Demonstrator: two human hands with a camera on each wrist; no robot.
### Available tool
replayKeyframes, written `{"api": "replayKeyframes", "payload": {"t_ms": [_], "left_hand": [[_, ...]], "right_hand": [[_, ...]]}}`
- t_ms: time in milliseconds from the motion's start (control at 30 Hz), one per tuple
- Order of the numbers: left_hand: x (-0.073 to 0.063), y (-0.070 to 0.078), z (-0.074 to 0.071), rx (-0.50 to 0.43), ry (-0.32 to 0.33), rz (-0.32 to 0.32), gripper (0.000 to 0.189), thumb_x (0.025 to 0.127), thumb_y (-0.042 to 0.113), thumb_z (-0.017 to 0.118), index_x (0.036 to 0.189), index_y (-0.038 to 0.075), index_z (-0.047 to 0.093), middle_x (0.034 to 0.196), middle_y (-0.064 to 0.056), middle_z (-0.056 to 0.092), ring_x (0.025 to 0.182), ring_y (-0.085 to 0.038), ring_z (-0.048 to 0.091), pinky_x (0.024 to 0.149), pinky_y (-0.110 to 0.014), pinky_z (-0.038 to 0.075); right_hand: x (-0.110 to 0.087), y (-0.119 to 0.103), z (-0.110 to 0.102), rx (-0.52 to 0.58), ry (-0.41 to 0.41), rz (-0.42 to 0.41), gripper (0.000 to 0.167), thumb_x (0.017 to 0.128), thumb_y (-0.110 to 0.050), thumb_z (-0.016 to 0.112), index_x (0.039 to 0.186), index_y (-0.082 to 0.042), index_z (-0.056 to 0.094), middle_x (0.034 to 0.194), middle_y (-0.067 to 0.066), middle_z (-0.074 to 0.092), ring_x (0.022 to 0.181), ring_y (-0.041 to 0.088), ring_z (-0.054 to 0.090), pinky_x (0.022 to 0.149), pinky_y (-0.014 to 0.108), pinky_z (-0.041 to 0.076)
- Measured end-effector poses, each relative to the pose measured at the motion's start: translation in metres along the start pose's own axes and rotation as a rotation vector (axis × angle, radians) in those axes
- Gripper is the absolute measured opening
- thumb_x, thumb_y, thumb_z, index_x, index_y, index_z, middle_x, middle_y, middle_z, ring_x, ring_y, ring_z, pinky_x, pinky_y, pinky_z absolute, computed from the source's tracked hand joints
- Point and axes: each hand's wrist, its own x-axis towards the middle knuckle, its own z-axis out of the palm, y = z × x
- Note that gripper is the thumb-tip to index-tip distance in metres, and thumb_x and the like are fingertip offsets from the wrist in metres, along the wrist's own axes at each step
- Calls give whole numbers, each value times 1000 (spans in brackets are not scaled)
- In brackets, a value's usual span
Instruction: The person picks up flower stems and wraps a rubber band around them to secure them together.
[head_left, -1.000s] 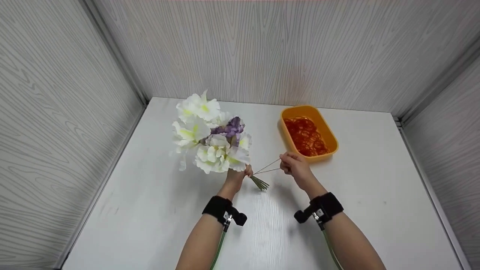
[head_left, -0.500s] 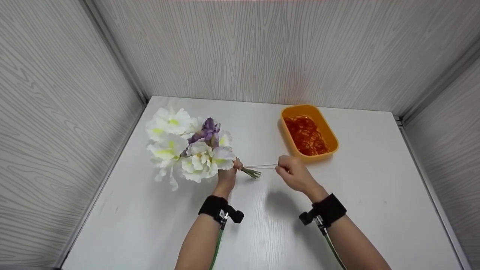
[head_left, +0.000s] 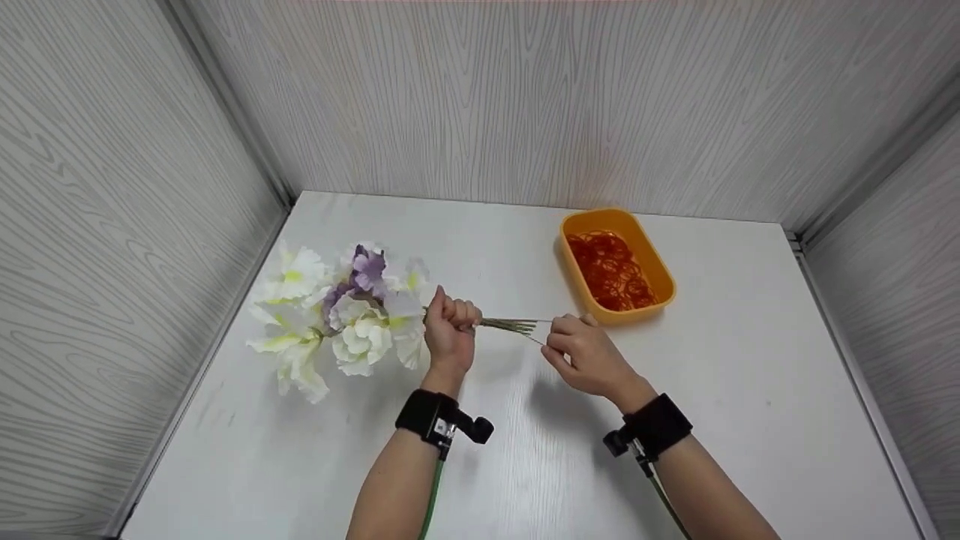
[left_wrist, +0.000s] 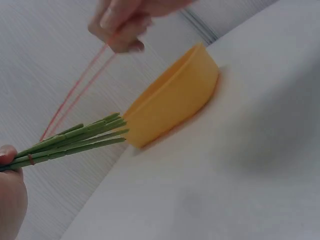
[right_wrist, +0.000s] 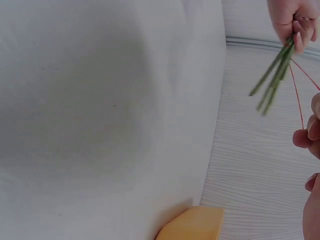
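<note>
My left hand (head_left: 452,334) grips a bunch of artificial flowers (head_left: 360,330) round the stems, with white blooms and one purple bloom off to its left. The green stem ends (left_wrist: 85,137) poke out to the right of the fist. My right hand (head_left: 589,356) pinches a red rubber band (left_wrist: 80,90), stretched into two strands that run back to the stems close by the left hand. In the left wrist view a red loop crosses the stems next to the left fingers. The blooms lie outside both wrist views.
A yellow-orange tub (head_left: 654,262) filled with red rubber bands (head_left: 611,274) stands just behind the right hand. The white table (head_left: 510,472) is bounded by wood-grain panels (head_left: 495,105) at the back and sides. Each wrist wears a black strap with a camera and green cable.
The bouquet has swung left and down, its stems turning nearly level. My left hand has rotated so its fingers show. The right hand has shifted slightly left and down, still stretching the band.
</note>
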Motion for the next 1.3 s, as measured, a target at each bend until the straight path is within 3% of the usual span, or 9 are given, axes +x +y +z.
{"api": "replayKeyframes", "payload": {"t_ms": [233,467,600,667,800,900,967,1067,1300], "left_hand": [[-6,5,22,-148,-33,15,45,108,18,23,65,12,15,60,0,11,51,-15,15,56,-29,20],[-9,6,28,-281,-3,-2,45,107,16,20,63,12,15,58,1,11,51,-14,14,55,-29,18],[-9,6,31,-314,-13,4,45,107,17,20,62,13,15,58,1,11,51,-15,14,55,-28,18],[-9,4,34,-343,-11,7,45,107,18,21,63,13,15,59,1,10,52,-15,13,56,-28,18],[-11,-2,40,-382,-4,-3,44,107,18,22,64,13,14,59,1,9,52,-15,12,56,-28,20],[-13,-8,43,-388,-5,-16,43,107,17,20,64,13,14,59,1,9,52,-15,12,55,-28,21],[-14,-11,43,-382,-5,-22,44,106,17,20,64,13,14,58,1,9,52,-15,13,55,-27,22],[-13,-17,37,-339,-20,-17,43,106,16,20,63,13,15,58,1,10,52,-15,14,55,-27,22],[-9,-34,1,-64,-81,6,43,107,12,20,64,12,15,60,0,11,51,-14,19,58,-27,23]], "right_hand": [[-6,-4,9,108,64,-41,23,94,-13,61,73,-18,53,79,-5,43,75,15,42,71,34,27],[-9,2,17,277,218,-79,19,88,-1,63,76,-12,53,81,-1,47,76,16,44,72,30,35],[-7,-4,20,386,232,-73,21,86,7,62,78,-9,52,80,2,49,75,17,46,70,30,37],[-6,-13,24,482,207,-52,20,87,11,60,80,-7,55,81,4,52,76,18,48,70,30,39],[1,-38,30,792,144,23,19,90,20,47,82,5,55,85,17,56,82,21,54,74,29,43],[9,-58,27,1057,70,85,20,95,20,34,84,16,50,88,28,52,91,24,54,82,31,43],[14,-68,21,1167,31,113,21,97,19,28,87,21,47,88,31,49,91,28,53,84,33,42],[20,-78,12,1144,22,132,22,98,16,29,87,19,48,85,32,46,84,35,48,81,33,41],[32,-96,-7,702,8,134,15,97,10,47,83,5,49,76,15,45,73,16,42,68,25,34]]}}
